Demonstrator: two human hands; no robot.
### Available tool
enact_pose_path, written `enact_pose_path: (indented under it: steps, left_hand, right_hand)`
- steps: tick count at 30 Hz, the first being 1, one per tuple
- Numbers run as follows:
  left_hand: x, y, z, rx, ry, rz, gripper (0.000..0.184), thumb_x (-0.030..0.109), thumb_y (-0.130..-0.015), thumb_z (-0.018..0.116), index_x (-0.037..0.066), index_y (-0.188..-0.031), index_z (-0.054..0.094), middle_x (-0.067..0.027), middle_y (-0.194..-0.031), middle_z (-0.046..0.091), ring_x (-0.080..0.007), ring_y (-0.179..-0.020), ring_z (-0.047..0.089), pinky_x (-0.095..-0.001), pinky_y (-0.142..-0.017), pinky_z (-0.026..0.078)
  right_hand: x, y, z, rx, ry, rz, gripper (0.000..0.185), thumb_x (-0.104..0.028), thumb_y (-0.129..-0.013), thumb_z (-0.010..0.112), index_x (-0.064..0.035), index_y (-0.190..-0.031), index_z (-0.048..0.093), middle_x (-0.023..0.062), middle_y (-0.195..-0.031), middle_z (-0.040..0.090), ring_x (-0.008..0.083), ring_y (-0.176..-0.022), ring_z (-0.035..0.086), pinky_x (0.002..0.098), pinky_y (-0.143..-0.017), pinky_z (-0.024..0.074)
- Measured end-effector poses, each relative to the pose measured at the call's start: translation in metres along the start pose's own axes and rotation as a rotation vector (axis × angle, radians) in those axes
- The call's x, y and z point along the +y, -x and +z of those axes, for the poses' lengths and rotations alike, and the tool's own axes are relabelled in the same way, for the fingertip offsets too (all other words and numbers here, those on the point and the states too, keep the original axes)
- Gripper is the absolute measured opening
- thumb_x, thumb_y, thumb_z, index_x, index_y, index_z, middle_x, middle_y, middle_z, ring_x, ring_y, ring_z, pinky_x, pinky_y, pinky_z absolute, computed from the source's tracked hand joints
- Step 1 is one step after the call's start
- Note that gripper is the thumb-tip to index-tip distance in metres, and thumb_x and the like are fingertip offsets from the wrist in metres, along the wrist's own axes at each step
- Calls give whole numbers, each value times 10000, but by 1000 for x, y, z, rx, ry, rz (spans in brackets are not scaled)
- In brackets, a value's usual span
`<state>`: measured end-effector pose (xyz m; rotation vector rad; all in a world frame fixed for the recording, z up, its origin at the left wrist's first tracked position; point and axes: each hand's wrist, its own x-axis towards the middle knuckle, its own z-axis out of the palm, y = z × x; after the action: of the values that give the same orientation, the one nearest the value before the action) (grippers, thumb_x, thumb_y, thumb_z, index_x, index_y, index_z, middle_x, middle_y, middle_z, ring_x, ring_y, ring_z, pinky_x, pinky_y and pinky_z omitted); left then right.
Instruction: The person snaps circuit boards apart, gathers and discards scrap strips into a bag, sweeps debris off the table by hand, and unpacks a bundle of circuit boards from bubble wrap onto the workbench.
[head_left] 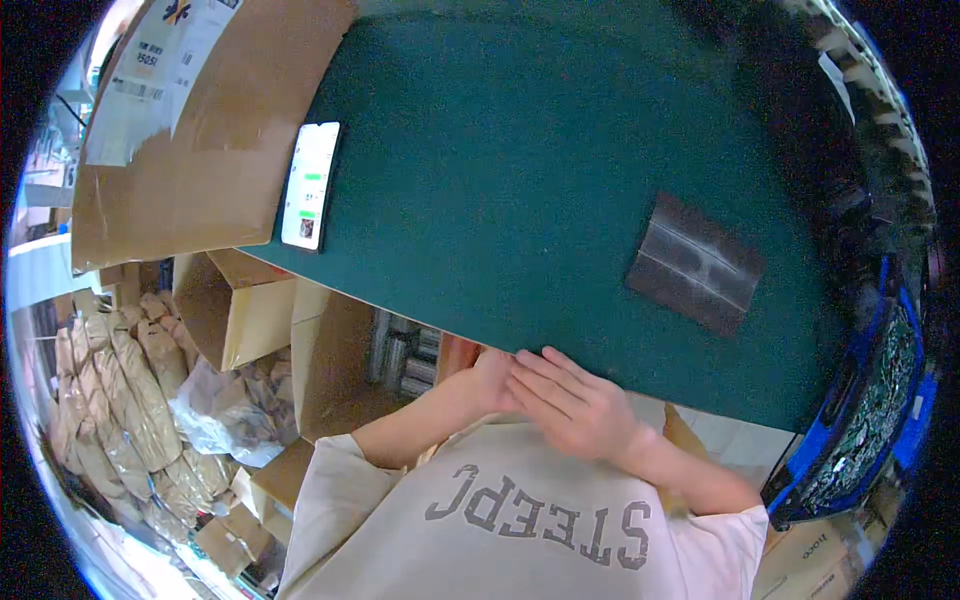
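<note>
One open R hand (pixel 573 405) against L hand (pixel 492 382)

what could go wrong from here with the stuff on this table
The phone lies near the table's front edge, so a knock could send it down toward the open boxes below.

The big cardboard box stands right beside the phone and seems to reach past the table edge; if it shifts, it might push the phone or tip off itself.
</note>
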<state>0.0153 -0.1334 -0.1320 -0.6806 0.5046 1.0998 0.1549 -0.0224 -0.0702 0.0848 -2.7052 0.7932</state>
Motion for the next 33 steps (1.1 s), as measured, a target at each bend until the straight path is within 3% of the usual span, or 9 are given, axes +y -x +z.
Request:
enact_pose_path:
  steps: [3, 8, 13, 17, 19, 23, 27, 29, 33]
  left_hand:
    - [-1, 18, 34, 332, -178, 92, 570, 530, -1029, 469, 81, -1355, 604, -99, -1251, 702, -222, -1004, 698, -338, -807, 579]
    - [-1, 13, 31, 236, -118, 83, 530, 465, -1015, 518, 96, -1389, 592, -140, -1304, 684, -240, -976, 705, -362, -743, 601]
    - [-8, -9, -8, 21, -545, 278, 748, 589, -1016, 444, 26, -1510, 451, -223, -1467, 551, -393, -1214, 625, -503, -1019, 534]
    - [12, 7, 21, -351, -107, -27, 737, 539, -1038, 428, -16, -1522, 403, -269, -1467, 525, -473, -1279, 566, -543, -1128, 462]
    - [14, 10, 18, -341, -129, -4, 729, 527, -1043, 422, -22, -1521, 398, -276, -1467, 521, -483, -1291, 550, -553, -1138, 450]
    - [14, 9, 7, -327, -155, 56, 704, 489, -1059, 404, -43, -1520, 385, -296, -1466, 508, -514, -1329, 505, -582, -1167, 414]
    - [18, 14, 2, -386, -148, 109, 668, 471, -1068, 391, -38, -1500, 422, -293, -1453, 522, -498, -1329, 512, -557, -1148, 445]
    - [20, 14, -1, -381, -169, 114, 653, 457, -1069, 398, -41, -1491, 433, -292, -1451, 524, -495, -1327, 515, -552, -1145, 450]
    - [21, 9, -2, -379, -270, 109, 608, 414, -1070, 420, -49, -1462, 466, -288, -1446, 531, -484, -1321, 525, -535, -1137, 466]
  right_hand:
    - [-2, 5, 0, 0, -45, -37, 328, -155, -910, 618, 0, -1194, 669, 156, -1358, 641, 295, -1312, 589, 407, -1128, 471]
    - [-2, 2, -6, 50, -245, -61, 283, -95, -882, 645, 7, -1144, 676, 147, -1243, 684, 298, -1195, 654, 383, -1005, 544]
    - [15, -49, -39, 264, -616, 332, 190, -8, -888, 624, -2, -1072, 669, 139, -1118, 698, 260, -975, 669, 332, -840, 550]
    - [54, -111, -36, 538, -914, 604, 131, -70, -973, 567, -4, -1019, 671, 87, -969, 714, 171, -797, 618, 292, -753, 506]
    - [76, -138, -29, 578, -986, 595, 188, -145, -997, 557, -10, -990, 688, 60, -884, 712, 159, -771, 616, 274, -734, 493]
    - [88, -177, -2, 560, -1049, 534, 214, -168, -988, 567, -9, -947, 703, 62, -837, 707, 162, -750, 616, 259, -707, 475]
    - [78, -178, 8, 245, -874, 483, 228, -144, -1019, 565, 18, -938, 704, 72, -894, 703, 145, -769, 597, 252, -733, 480]
    - [62, -158, 12, 237, -695, 376, 208, -132, -1003, 576, 18, -928, 700, 48, -893, 700, 148, -736, 575, 255, -696, 461]
    - [34, -116, -4, 157, -782, 482, 177, -108, -991, 580, 16, -937, 694, 38, -894, 701, 142, -743, 569, 258, -697, 462]
